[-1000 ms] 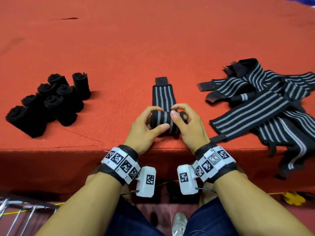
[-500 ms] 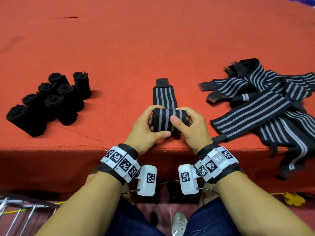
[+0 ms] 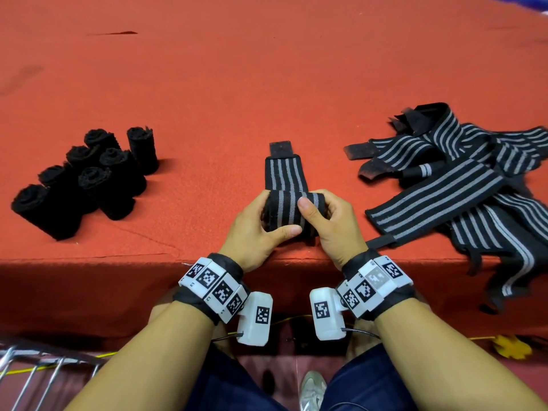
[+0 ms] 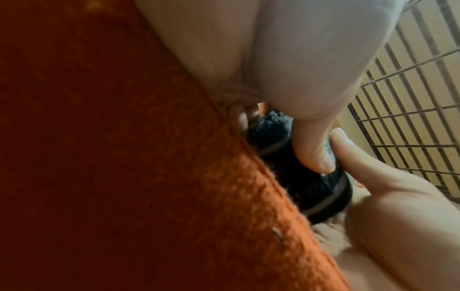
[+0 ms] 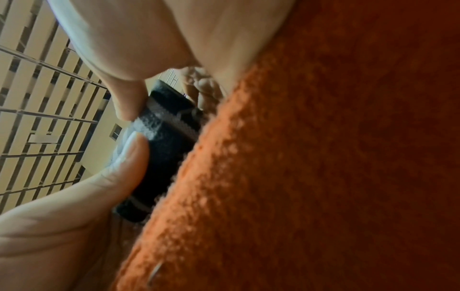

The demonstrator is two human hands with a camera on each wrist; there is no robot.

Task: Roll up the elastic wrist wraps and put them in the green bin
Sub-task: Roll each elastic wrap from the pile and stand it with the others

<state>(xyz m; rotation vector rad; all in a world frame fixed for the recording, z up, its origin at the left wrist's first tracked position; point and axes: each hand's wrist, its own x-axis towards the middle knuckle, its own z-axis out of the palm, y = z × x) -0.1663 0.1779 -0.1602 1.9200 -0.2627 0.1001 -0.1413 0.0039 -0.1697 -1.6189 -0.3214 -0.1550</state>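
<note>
At the table's near edge, the left hand (image 3: pixel 258 229) and right hand (image 3: pixel 332 229) both curl round the half-rolled striped wrist wrap (image 3: pixel 289 212), thumbs on top. Keep the turns tight and edges aligned (its flat tail (image 3: pixel 281 173) lies ahead); no green bin shows.

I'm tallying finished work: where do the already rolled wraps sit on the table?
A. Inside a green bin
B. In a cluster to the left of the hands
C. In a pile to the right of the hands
B: the rolled wraps stand clustered on the red table left of both hands; the right pile is unrolled.
</note>
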